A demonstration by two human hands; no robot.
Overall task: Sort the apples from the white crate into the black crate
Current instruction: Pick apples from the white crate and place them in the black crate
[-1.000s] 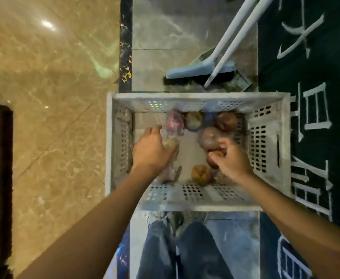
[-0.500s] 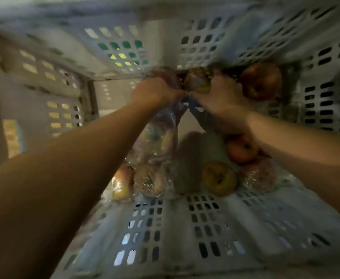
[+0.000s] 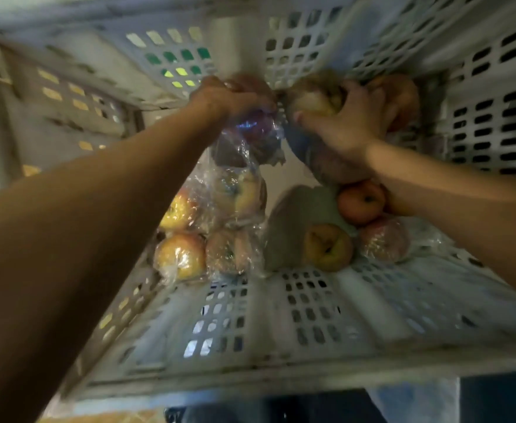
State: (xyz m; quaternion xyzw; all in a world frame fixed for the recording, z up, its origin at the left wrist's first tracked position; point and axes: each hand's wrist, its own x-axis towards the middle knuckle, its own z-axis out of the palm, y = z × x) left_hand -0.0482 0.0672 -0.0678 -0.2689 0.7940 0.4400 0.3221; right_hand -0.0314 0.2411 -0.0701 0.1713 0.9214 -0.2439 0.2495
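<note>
Apples (image 3: 328, 247) are all sitting inside the white crate (image 3: 281, 315). Some are loose near the front wall, and some are wrapped in a clear plastic bag (image 3: 235, 166) on the left. Right hand (image 3: 348, 123) has its fingers curled round a pale apple (image 3: 311, 100) up by the far wall. Left hand (image 3: 220, 97) is just beside it, clenched on the top of that bag. It's pretty blurry, so I can't say more about the grip.

I note: crate (image 3: 250, 331) far wall motion-blurred, sides cut by frame. Left hand (image 3: 220, 96) fingertips blurred into wrap (image 3: 250, 132). Right hand (image 3: 351, 123) covers most of one apple (image 3: 314, 100).
</note>
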